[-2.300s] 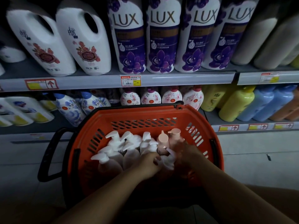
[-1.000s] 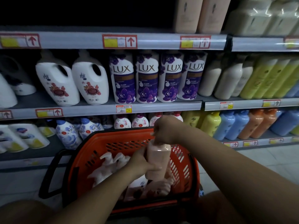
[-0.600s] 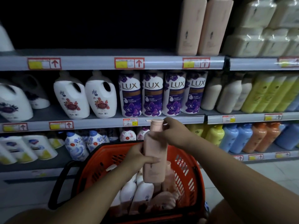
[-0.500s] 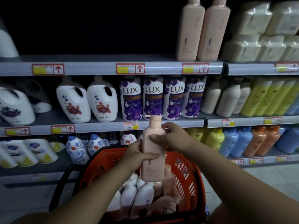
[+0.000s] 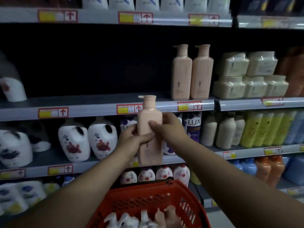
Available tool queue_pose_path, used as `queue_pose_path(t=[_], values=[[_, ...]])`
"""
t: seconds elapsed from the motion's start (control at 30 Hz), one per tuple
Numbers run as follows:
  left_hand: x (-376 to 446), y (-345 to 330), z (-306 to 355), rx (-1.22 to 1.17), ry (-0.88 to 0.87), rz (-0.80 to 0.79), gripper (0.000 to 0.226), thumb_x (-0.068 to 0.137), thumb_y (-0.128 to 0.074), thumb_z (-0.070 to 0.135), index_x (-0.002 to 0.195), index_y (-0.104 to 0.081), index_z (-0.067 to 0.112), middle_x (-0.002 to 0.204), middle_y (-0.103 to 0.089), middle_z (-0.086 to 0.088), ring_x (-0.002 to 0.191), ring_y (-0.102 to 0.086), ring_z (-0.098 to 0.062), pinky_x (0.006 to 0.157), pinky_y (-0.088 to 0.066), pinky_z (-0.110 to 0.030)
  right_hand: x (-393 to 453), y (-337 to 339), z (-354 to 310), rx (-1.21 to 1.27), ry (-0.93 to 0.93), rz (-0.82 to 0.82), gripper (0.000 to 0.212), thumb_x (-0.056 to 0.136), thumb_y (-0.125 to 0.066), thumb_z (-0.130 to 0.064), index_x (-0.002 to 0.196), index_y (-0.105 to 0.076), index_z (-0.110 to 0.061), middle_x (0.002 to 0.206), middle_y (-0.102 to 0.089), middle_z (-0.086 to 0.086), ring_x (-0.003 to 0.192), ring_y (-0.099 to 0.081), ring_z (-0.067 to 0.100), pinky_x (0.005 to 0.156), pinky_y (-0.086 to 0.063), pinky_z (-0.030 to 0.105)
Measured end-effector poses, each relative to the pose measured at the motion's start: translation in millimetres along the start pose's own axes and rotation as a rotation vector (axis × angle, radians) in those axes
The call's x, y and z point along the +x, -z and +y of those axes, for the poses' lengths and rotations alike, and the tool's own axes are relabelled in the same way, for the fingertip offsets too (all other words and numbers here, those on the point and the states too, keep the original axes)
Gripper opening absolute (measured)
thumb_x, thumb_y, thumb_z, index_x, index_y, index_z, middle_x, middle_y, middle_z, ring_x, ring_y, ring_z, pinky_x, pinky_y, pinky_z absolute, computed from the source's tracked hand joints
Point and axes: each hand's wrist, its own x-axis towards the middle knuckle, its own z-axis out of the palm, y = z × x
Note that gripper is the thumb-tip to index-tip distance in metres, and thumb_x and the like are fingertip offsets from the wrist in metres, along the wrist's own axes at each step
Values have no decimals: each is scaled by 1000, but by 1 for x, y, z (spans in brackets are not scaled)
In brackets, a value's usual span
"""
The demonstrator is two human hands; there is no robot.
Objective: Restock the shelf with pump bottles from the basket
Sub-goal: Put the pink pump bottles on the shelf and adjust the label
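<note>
Both hands hold a pink pump bottle (image 5: 148,122) upright in front of the shelves. My left hand (image 5: 131,137) grips its left side and my right hand (image 5: 166,127) grips its right side at mid-height. The bottle's pump head reaches the edge of a grey shelf (image 5: 92,104) where two matching pink pump bottles (image 5: 191,73) stand at the right end. The orange basket (image 5: 148,199) sits low in front of me, with several white and pink pump bottles (image 5: 143,219) inside.
The grey shelf is dark and bare left of the two pink bottles. Beige wrapped packs (image 5: 248,76) stand to their right. The shelf below holds white jugs (image 5: 88,139), purple LUX bottles (image 5: 192,127) and yellow-green bottles (image 5: 266,129).
Both hands lifted the pink bottle out of the basket and raised it to the level of the upper shelf. My right hand slid from the pump head down to the body.
</note>
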Motion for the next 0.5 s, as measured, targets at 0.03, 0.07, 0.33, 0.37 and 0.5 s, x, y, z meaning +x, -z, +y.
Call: queue_pose_path(t=[0.03, 0.07, 0.33, 0.37, 0.5], values=[[10, -1, 14, 10, -34, 15, 36, 74, -82, 13, 107, -67, 17, 96, -75, -4, 88, -72, -20, 68, -54, -26, 10, 0, -12, -22, 40, 33, 46, 80, -76, -31, 119, -57, -15, 109, -67, 2, 99, -66, 20, 89, -56, 46], [21, -1, 29, 25, -68, 28, 37, 74, -82, 14, 108, -67, 17, 96, -75, -3, 87, -72, -19, 66, -53, -24, 19, 0, -26, -57, 83, 66, 43, 82, -75, -32, 118, -57, -16, 105, -66, -1, 97, -66, 17, 87, -56, 42], [103, -18, 115, 75, -216, 82, 28, 71, -82, 6, 88, -64, 19, 88, -72, -8, 81, -71, -27, 72, -59, -38, 84, 10, -113, -391, 368, 323, 41, 82, -72, -37, 112, -60, -12, 101, -67, 5, 93, -64, 22, 80, -52, 38], [111, -20, 119, 67, -216, 77, 29, 72, -82, 6, 90, -64, 20, 91, -73, -8, 83, -71, -27, 74, -60, -40, 92, 13, -119, -414, 378, 325, 40, 82, -73, -36, 111, -59, -12, 100, -68, 4, 93, -64, 22, 81, -52, 38], [139, -31, 125, 42, -232, 68, 39, 73, -82, 8, 106, -63, 17, 98, -71, -6, 90, -70, -25, 71, -58, -36, 118, 28, -131, -566, 380, 305, 40, 81, -75, -34, 111, -59, -12, 103, -67, 5, 97, -61, 23, 83, -50, 36]])
